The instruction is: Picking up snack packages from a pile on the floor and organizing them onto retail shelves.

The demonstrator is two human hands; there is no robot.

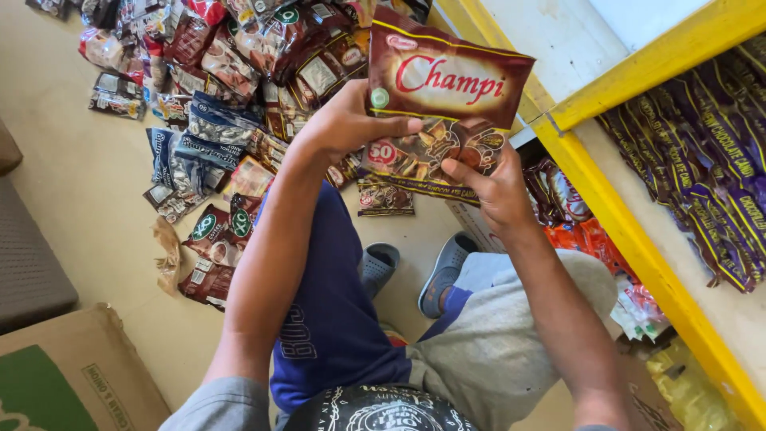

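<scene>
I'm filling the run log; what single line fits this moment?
left hand: grips brown candy bag | right hand: grips bag's lower edge | floor: heap of candy bags | shelf: purple packets

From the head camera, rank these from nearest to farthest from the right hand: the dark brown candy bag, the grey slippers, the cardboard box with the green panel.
1. Dark brown candy bag, gripped by the right hand.
2. Grey slippers, on the floor below it.
3. Cardboard box with the green panel, far lower left.
</scene>
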